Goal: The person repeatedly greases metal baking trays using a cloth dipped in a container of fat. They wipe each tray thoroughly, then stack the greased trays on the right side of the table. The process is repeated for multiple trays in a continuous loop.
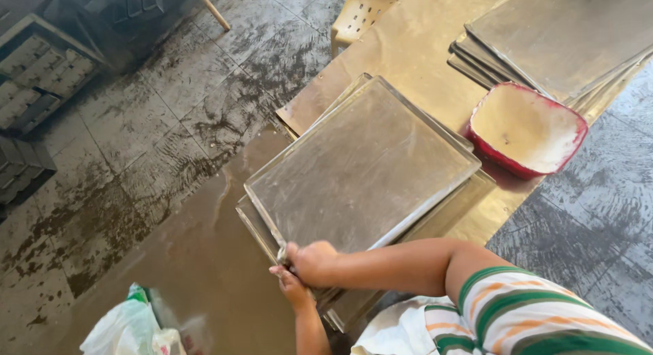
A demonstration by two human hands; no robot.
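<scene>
Both hands clamped on the near corner of the top metal tray (364, 168): right hand (311, 262) clenched over the corner from above, left hand (292, 287) closed just beneath it, touching the right. Top tray flat, rectangular, thin dull grey sheet metal with a low raised rim, smeared and empty. Lying askew on a stack of like trays (449, 208), whose corners fan out below and to either side of the grip.

Beyond the grip and to the right, a square red-rimmed bowl (525, 128), shallow, coated white inside with a pale powdery layer; just beside the far right edge of the top tray. Further still, a second stack of grey trays (564, 35), flat and empty on top, touching the bowl's far rim.

All resting on a long brownish tabletop (401, 42), smooth and dull. Table edge running close under the grip; left of the hands, a bare stretch of tabletop, ending nearer the person at a crumpled white and green plastic bag (126, 328). Past the table edge, wet, streaked grey floor tiles (170, 103), a pale plastic chair (357, 14) at the far end.
</scene>
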